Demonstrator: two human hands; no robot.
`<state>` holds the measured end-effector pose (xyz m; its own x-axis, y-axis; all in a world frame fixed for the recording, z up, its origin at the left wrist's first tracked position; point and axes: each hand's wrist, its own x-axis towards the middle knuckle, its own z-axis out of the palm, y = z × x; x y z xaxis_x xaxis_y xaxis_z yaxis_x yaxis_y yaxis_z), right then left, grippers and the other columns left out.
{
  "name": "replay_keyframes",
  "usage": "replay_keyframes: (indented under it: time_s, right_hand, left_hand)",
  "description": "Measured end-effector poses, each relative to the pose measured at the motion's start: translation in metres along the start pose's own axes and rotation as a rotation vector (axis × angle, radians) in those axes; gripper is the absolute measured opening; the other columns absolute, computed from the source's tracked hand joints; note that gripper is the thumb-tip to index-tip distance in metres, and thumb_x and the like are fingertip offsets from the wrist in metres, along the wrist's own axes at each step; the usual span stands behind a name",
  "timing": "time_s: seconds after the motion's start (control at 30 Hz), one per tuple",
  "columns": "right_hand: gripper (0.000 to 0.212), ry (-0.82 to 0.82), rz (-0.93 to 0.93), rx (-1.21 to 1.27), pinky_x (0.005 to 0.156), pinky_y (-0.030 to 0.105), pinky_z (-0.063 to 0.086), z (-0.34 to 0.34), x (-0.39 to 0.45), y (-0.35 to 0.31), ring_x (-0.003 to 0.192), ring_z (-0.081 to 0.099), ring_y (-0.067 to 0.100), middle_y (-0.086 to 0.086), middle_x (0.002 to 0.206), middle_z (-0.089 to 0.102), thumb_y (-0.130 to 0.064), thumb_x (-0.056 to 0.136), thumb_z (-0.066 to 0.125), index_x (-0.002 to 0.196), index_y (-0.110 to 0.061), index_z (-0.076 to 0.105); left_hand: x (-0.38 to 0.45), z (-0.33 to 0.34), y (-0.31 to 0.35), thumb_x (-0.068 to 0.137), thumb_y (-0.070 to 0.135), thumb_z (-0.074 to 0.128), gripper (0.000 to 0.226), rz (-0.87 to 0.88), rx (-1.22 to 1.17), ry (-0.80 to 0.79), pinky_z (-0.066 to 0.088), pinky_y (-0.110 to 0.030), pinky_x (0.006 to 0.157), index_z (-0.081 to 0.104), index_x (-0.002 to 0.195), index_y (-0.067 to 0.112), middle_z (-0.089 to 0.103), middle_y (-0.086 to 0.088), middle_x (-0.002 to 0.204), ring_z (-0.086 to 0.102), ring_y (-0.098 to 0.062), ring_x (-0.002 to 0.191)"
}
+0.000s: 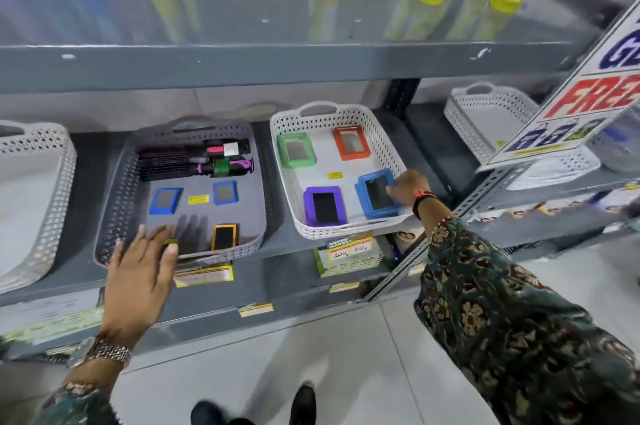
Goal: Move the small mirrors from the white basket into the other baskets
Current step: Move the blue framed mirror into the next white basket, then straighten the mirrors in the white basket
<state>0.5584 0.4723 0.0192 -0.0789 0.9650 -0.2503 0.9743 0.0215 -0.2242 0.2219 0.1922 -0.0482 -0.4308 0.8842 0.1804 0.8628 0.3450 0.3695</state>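
On the shelf (284, 244), the right hand (408, 187) pinches the blue-framed mirror (375, 192) at the right front of the white basket (346, 113), tilting it up. Purple (323, 205), green (296, 149) and orange (351, 142) mirrors lie flat there. The left hand (145, 262), fingers spread, hovers over the grey basket (114, 203) at its front edge with a small yellow-edged thing (possibly a mirror) under its fingertips. Risk: the tilted mirror may slip from an edge-only pinch, or catch the basket wall.
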Motion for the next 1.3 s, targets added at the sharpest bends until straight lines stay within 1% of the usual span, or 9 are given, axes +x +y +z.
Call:
replay_keyframes:
  time_s: [0.6,0.73,0.8,0.87,0.93,1.03,1.17,1.23,1.3]
  right_hand:
    - [0.040,0.024,0.136,-0.023,0.090,0.038,0.051,0.015,0.007,-0.007,0.113,0.060,0.036,0.022,0.119,0.063,-0.015,0.082,0.065,0.115,0.006,0.057]
    - [0.047,-0.064,0.206,0.302,0.088,0.036,0.049,0.001,0.017,-0.009,0.104,0.060,0.031,0.016,0.102,0.058,-0.039,0.094,0.046,0.112,0.003,0.058]
    - [0.051,-0.192,0.271,0.667,0.094,0.040,0.048,-0.012,0.015,-0.008,0.109,0.055,0.028,0.013,0.113,0.055,-0.044,0.093,0.048,0.121,-0.002,0.054]
    - [0.065,-0.294,0.301,0.850,0.102,0.047,0.041,-0.026,0.016,-0.006,0.127,0.045,0.030,0.013,0.138,0.046,-0.051,0.091,0.045,0.138,-0.007,0.040]
    - [0.070,-0.374,0.299,0.893,0.108,0.051,0.031,-0.033,0.019,-0.004,0.135,0.037,0.030,0.010,0.149,0.036,-0.058,0.091,0.038,0.144,-0.012,0.032]
    - [0.074,-0.411,0.276,0.887,0.109,0.051,0.028,-0.031,0.026,-0.001,0.136,0.036,0.030,0.010,0.149,0.037,-0.064,0.090,0.032,0.143,-0.013,0.033]
    - [0.072,-0.370,0.178,0.779,0.108,0.044,0.036,-0.023,0.031,0.007,0.125,0.048,0.030,0.007,0.133,0.050,-0.062,0.091,0.028,0.138,-0.010,0.042]
    - [0.067,-0.437,0.110,0.760,0.115,0.041,0.027,-0.021,0.030,0.007,0.138,0.035,0.029,0.009,0.144,0.041,-0.055,0.096,0.021,0.144,-0.010,0.033]
    - [0.065,-0.479,0.059,0.753,0.117,0.039,0.019,-0.025,0.029,0.011,0.144,0.023,0.026,0.007,0.155,0.026,-0.052,0.097,0.017,0.147,-0.011,0.025]
  left_hand:
    - [0.005,-0.009,0.003,0.092,0.050,0.020,0.062,-0.024,-0.074,-0.082,0.026,-0.047,0.111,0.048,0.132,0.011,0.053,-0.012,0.137,0.035,-0.028,0.138]
    - [0.030,-0.024,0.050,0.095,0.043,0.041,0.049,-0.034,-0.379,-0.020,0.031,-0.038,0.108,0.046,0.132,0.013,0.050,-0.008,0.138,0.043,-0.026,0.130]
    - [0.046,-0.026,0.095,0.093,0.042,0.046,0.041,-0.105,-0.721,-0.025,0.034,-0.029,0.108,0.052,0.127,0.019,0.056,0.005,0.131,0.051,-0.008,0.120]
    - [0.064,-0.022,0.148,0.094,0.037,0.046,0.027,-0.197,-1.059,-0.178,0.037,-0.024,0.105,0.059,0.116,0.027,0.059,0.017,0.122,0.052,0.007,0.115]
    - [0.082,-0.006,0.196,0.097,0.035,0.040,0.025,-0.265,-1.204,-0.428,0.041,-0.025,0.100,0.060,0.109,0.029,0.062,0.011,0.119,0.055,-0.004,0.117]
    - [0.109,0.029,0.249,0.097,0.045,0.031,0.036,-0.386,-1.225,-0.678,0.041,-0.028,0.093,0.055,0.108,0.020,0.061,0.003,0.106,0.055,-0.014,0.100]
    - [0.133,0.071,0.291,0.093,0.057,0.029,0.044,-0.580,-1.144,-0.781,0.033,-0.024,0.061,0.048,0.085,0.018,0.040,0.001,0.074,0.036,-0.012,0.063]
    - [0.134,0.085,0.303,0.094,0.057,0.026,0.051,-0.612,-1.111,-0.792,0.042,-0.030,0.075,0.053,0.106,0.015,0.053,-0.006,0.091,0.051,-0.018,0.081]
    - [0.131,0.094,0.316,0.096,0.053,0.024,0.062,-0.648,-1.053,-0.756,0.039,-0.037,0.099,0.043,0.134,0.008,0.053,-0.017,0.132,0.050,-0.032,0.121]
